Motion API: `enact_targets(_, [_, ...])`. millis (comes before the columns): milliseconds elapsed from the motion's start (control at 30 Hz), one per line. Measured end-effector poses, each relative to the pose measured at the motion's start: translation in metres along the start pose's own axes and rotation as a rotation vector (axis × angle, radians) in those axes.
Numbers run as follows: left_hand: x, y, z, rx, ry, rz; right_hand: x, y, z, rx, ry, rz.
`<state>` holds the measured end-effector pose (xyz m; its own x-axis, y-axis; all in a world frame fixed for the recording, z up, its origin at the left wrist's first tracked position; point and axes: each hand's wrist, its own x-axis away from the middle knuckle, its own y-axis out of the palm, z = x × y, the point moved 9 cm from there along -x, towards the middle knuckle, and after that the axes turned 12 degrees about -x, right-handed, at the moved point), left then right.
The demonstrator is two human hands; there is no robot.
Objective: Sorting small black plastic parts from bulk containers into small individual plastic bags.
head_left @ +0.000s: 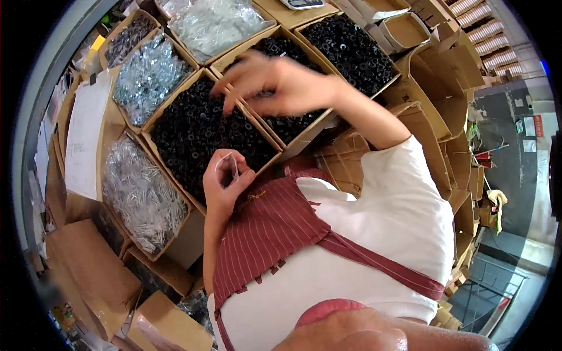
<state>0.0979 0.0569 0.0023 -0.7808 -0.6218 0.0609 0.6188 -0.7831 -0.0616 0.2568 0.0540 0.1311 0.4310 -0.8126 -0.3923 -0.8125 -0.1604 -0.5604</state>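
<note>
My left hand (224, 181) is closed round a small clear plastic bag (233, 166), whose mouth shows between thumb and fingers. It stays near the front edge of a carton full of small black ring-like parts (187, 128). My right hand (281, 86) reaches in from the right, above the divide between that carton and a second carton of black parts (287, 50). Its fingers are stretched apart and blurred by motion. I make out nothing held in them, though their tips are smeared.
Around these stand cartons of bluish metal pieces (149, 76), clear-bagged parts (143, 196), clear plastic bags (216, 26) and more black rings (351, 52). A white paper sheet (88, 137) hangs at left. Empty cardboard boxes (433, 82) are stacked at right.
</note>
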Motion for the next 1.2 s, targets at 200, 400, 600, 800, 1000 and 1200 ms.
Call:
enact_targets(200, [0.004, -0.021, -0.002, 0.149, 0.054, 0.269, 0.153, -0.144, 0.231, 1.093, 0.821, 0.313])
enact_targets(400, [0.012, -0.038, -0.008, 0.179, 0.06, 0.435, 0.202, -0.137, 0.249, 1.013, 0.827, 0.54])
enact_targets(600, [0.022, -0.044, -0.009, 0.191, 0.065, 0.522, 0.201, -0.149, 0.238, 1.149, 0.721, 0.582])
enact_targets(800, [0.028, -0.049, -0.015, 0.165, 0.057, 0.545, 0.204, -0.163, 0.238, 1.104, 0.885, 0.518])
enact_targets(1000, [0.026, -0.045, -0.02, 0.133, 0.005, 0.532, 0.231, -0.194, 0.229, 0.83, 0.946, 0.835])
enact_targets(1200, [0.021, -0.042, -0.018, 0.16, 0.042, 0.512, 0.296, -0.189, 0.26, -0.718, 0.683, 1.708])
